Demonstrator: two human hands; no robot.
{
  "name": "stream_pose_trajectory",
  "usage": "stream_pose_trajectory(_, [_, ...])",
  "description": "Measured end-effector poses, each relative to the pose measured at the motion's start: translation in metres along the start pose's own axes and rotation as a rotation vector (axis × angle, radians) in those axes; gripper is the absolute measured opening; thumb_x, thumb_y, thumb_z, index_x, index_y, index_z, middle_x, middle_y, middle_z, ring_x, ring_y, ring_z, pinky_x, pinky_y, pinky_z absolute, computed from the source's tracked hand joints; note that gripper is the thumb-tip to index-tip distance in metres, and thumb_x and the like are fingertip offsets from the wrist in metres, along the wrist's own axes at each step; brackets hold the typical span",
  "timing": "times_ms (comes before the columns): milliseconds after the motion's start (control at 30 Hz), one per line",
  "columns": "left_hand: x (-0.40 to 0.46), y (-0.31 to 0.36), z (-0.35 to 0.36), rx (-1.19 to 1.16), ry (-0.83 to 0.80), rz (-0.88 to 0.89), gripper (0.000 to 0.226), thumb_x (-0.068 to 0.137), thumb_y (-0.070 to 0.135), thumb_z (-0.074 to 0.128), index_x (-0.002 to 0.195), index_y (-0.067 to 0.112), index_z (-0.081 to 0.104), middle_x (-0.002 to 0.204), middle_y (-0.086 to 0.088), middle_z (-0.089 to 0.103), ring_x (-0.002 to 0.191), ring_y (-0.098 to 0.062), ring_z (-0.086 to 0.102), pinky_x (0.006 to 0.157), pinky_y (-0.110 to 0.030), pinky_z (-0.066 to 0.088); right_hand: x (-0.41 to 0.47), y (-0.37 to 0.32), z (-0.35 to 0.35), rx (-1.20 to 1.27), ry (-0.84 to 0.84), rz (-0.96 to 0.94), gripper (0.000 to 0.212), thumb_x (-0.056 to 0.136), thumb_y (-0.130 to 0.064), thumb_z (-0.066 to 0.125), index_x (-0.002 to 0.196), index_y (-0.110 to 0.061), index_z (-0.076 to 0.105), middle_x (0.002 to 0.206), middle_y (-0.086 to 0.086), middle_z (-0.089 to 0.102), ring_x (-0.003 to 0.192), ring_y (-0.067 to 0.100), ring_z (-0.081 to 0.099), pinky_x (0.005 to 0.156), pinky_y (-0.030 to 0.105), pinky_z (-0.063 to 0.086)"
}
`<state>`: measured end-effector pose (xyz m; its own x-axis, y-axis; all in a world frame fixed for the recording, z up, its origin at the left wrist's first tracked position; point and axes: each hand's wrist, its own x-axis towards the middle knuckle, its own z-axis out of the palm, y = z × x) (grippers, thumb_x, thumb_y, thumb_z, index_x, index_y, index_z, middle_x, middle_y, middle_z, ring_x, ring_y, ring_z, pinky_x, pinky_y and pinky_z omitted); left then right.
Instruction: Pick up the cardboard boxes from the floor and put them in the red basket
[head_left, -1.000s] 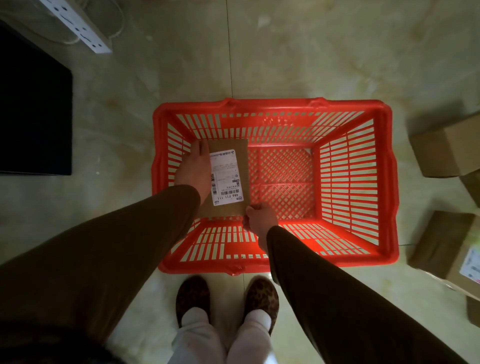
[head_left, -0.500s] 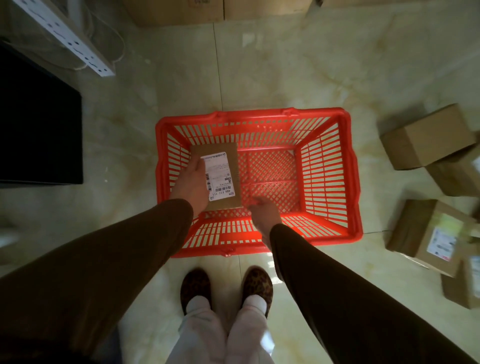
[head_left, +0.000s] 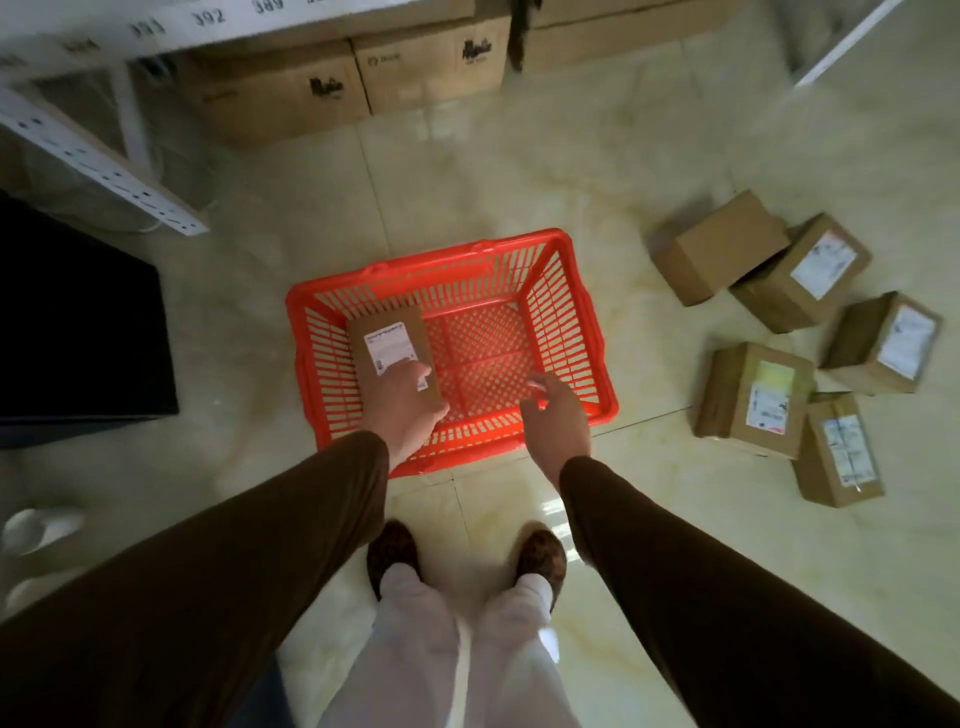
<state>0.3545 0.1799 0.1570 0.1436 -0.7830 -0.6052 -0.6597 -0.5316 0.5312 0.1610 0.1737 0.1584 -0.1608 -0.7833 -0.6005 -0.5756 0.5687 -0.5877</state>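
The red basket (head_left: 597, 358) stands on the tiled floor in front of my feet. One cardboard box (head_left: 382, 332) with a white label lies flat in its left half. My left hand (head_left: 408, 410) hovers over the near end of that box with its fingers stretched out, not gripping it; I cannot tell if it touches. My right hand (head_left: 556, 421) is over the basket's near right part, fingers apart and holding nothing. Several more cardboard boxes lie on the floor to the right, among them a plain one (head_left: 719, 262) and a labelled one (head_left: 753, 400).
Large cartons (head_left: 426, 67) stand along the back under a white numbered shelf (head_left: 104, 31). A white perforated shelf rail (head_left: 98, 166) and a black object (head_left: 78, 322) are on the left. White slippers (head_left: 36, 527) lie at the lower left.
My view has risen and pulled back from the basket. My left hand has let go of the box, which now lies in the basket. My right hand has moved right and opened.
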Motion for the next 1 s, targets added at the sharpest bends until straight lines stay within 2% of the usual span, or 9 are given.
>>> stream_pose_trajectory(100, [-0.012, 0.031, 0.013, 0.031, -0.015, 0.03, 0.049, 0.094, 0.027, 0.07, 0.139, 0.014, 0.056, 0.149, -0.006, 0.048, 0.136, -0.022, 0.046, 0.114, -0.038, 0.035, -0.003, 0.012, -0.029, 0.045, 0.052, -0.009, 0.035, 0.102, -0.015, 0.054, 0.135, -0.016, 0.063, 0.135, 0.007, 0.067, 0.123, 0.026, 0.063, 0.1, 0.037, 0.052])
stream_pose_trajectory(167, [-0.016, 0.05, 0.026, 0.051, -0.005, 0.06, 0.045, 0.094, 0.027, 0.07, 0.136, 0.015, 0.058, 0.143, -0.004, 0.053, 0.124, -0.017, 0.054, 0.105, -0.024, 0.04, -0.003, 0.024, -0.049, 0.079, 0.078, -0.01, 0.033, 0.102, -0.016, 0.054, 0.133, -0.018, 0.064, 0.135, 0.005, 0.067, 0.122, 0.025, 0.063, 0.096, 0.032, 0.05])
stream_pose_trajectory(233, [-0.02, 0.073, 0.043, 0.048, -0.006, 0.083, 0.041, 0.094, 0.023, 0.071, 0.132, 0.013, 0.06, 0.139, -0.005, 0.056, 0.112, -0.011, 0.059, 0.093, -0.009, 0.037, -0.001, 0.04, -0.073, 0.086, 0.081, -0.009, 0.033, 0.101, -0.017, 0.054, 0.132, -0.02, 0.064, 0.135, 0.004, 0.066, 0.124, 0.025, 0.061, 0.101, 0.037, 0.051])
stream_pose_trajectory(367, [-0.03, 0.121, 0.08, 0.075, -0.002, 0.144, 0.037, 0.093, 0.021, 0.072, 0.128, 0.01, 0.064, 0.137, -0.006, 0.059, 0.129, -0.022, 0.052, 0.111, -0.032, 0.034, 0.003, 0.077, -0.13, 0.052, 0.093, -0.006, 0.031, 0.102, -0.02, 0.053, 0.131, -0.022, 0.063, 0.136, 0.002, 0.065, 0.128, 0.023, 0.057, 0.104, 0.039, 0.049])
stream_pose_trajectory(467, [-0.034, 0.157, 0.111, 0.044, 0.002, 0.182, 0.037, 0.092, 0.018, 0.072, 0.127, 0.007, 0.065, 0.133, -0.008, 0.062, 0.129, -0.023, 0.053, 0.106, -0.023, 0.031, 0.011, 0.101, -0.177, 0.047, 0.093, -0.005, 0.031, 0.103, -0.022, 0.052, 0.132, -0.026, 0.061, 0.136, 0.0, 0.064, 0.126, 0.019, 0.057, 0.1, 0.032, 0.048])
stream_pose_trajectory(567, [-0.03, 0.191, 0.14, 0.017, -0.002, 0.186, 0.039, 0.091, 0.02, 0.073, 0.128, 0.011, 0.065, 0.132, -0.006, 0.063, 0.126, -0.021, 0.054, 0.099, -0.017, 0.029, 0.033, 0.116, -0.218, 0.041, 0.108, 0.009, 0.03, 0.104, -0.023, 0.053, 0.132, -0.025, 0.061, 0.138, -0.001, 0.063, 0.127, 0.02, 0.057, 0.106, 0.037, 0.049])
stream_pose_trajectory(700, [-0.014, 0.228, 0.163, 0.001, -0.027, 0.211, 0.037, 0.093, 0.024, 0.072, 0.128, 0.014, 0.064, 0.136, 0.0, 0.061, 0.129, -0.016, 0.052, 0.106, -0.02, 0.031, 0.065, 0.121, -0.251, 0.085, 0.108, 0.077, 0.031, 0.103, -0.023, 0.054, 0.133, -0.021, 0.062, 0.137, 0.001, 0.065, 0.125, 0.022, 0.061, 0.096, 0.029, 0.045])
stream_pose_trajectory(933, [0.03, 0.28, 0.182, -0.024, -0.09, 0.227, 0.041, 0.095, 0.032, 0.068, 0.133, 0.022, 0.059, 0.141, 0.007, 0.055, 0.133, -0.012, 0.048, 0.102, -0.018, 0.027, 0.115, 0.111, -0.282, 0.242, 0.109, 0.15, 0.034, 0.101, -0.03, 0.055, 0.133, -0.022, 0.06, 0.132, -0.002, 0.066, 0.119, 0.023, 0.063, 0.102, 0.043, 0.052])
stream_pose_trajectory(1000, [0.042, 0.294, 0.187, -0.015, -0.095, 0.227, 0.042, 0.095, 0.033, 0.068, 0.134, 0.021, 0.058, 0.142, 0.006, 0.055, 0.133, -0.012, 0.049, 0.101, -0.018, 0.028, 0.13, 0.108, -0.29, 0.297, 0.105, 0.168, 0.036, 0.101, -0.032, 0.056, 0.135, -0.021, 0.058, 0.131, -0.002, 0.065, 0.118, 0.023, 0.062, 0.098, 0.04, 0.051])
